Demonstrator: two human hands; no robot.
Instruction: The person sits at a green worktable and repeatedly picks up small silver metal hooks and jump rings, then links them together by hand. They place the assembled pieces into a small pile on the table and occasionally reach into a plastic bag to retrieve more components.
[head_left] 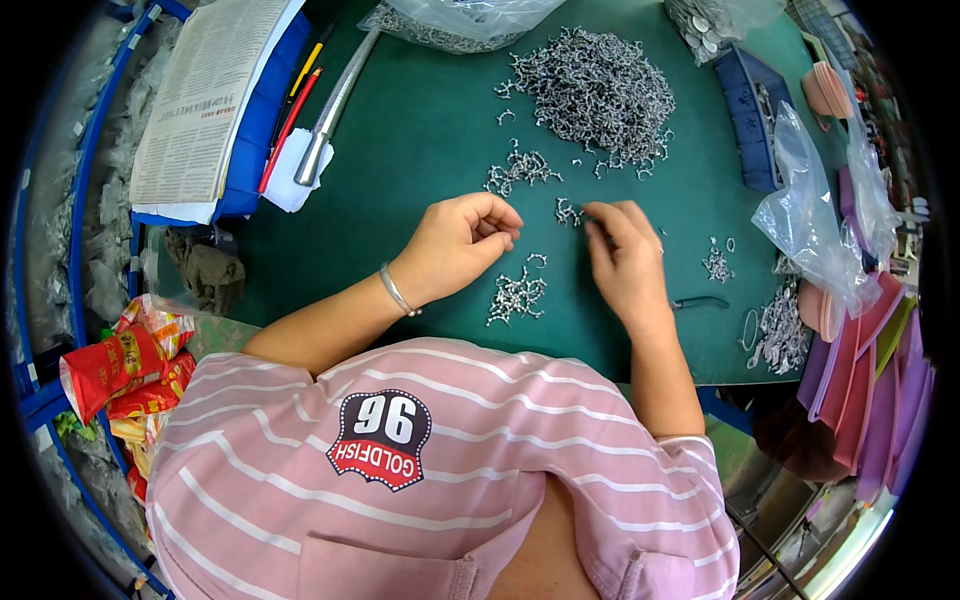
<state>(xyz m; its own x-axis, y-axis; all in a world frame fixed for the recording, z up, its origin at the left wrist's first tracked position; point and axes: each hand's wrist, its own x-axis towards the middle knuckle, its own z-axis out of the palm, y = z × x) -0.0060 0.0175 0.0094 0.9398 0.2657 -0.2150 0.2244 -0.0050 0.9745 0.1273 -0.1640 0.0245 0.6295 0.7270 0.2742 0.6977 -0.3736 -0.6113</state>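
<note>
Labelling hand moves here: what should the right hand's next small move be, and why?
Probably pinch one piece from the small metal cluster: the right hand is right beside it, while the left hand is farther off. Can't tell whether either already holds a piece.

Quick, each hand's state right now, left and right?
Left hand: loosely curled, can't tell if holding anything.
Right hand: partly curled beside small silvery pieces, grip unclear.
</note>
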